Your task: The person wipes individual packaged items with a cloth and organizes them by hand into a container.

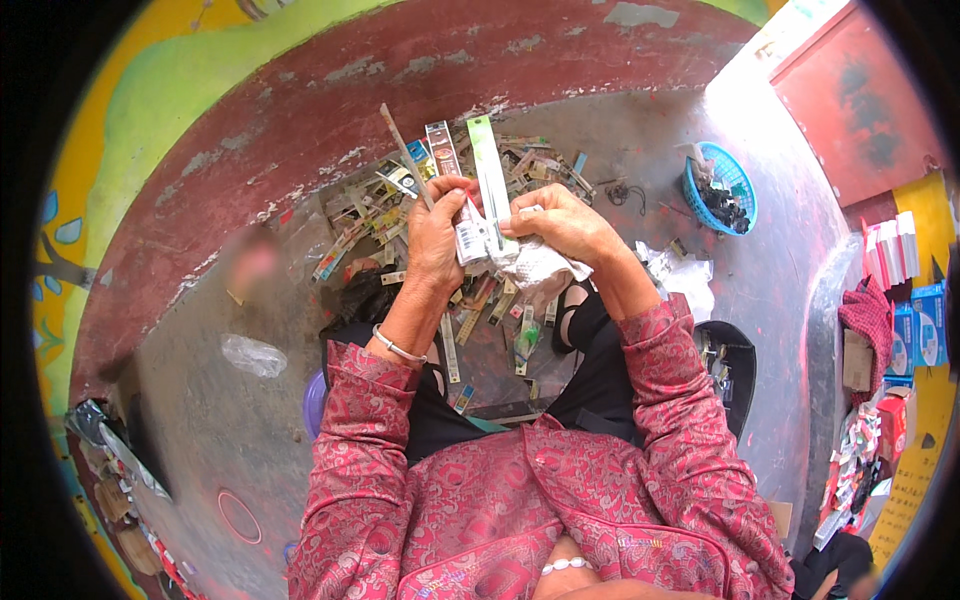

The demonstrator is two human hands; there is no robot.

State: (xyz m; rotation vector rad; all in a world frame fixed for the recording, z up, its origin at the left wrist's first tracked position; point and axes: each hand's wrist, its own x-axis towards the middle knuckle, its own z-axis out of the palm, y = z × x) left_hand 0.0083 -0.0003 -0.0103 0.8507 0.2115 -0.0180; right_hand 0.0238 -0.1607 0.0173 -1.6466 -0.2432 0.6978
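In front of my lap, my left hand [434, 238] is closed, with a thin grey-brown strip [402, 150] rising out of it. A narrow brown package [441, 146] stands up just behind its fingers; whether they grip it, I cannot tell. My right hand [566, 228] is closed, its thumb pressing the lower end of a long green-and-white narrow packet [486, 165]. Crumpled white cloth or paper [540, 268] bunches beneath that hand. Between both hands is a small white printed piece [470, 243], partly covered by the fingers.
Beyond my hands a heap of narrow packets [350, 235] spreads over the grey floor, reaching between my feet. A blue basket [752, 200] holding dark items stands right. Clear plastic [253, 356] lies left, white plastic [683, 285] right. A black container [738, 375] sits beside my right leg.
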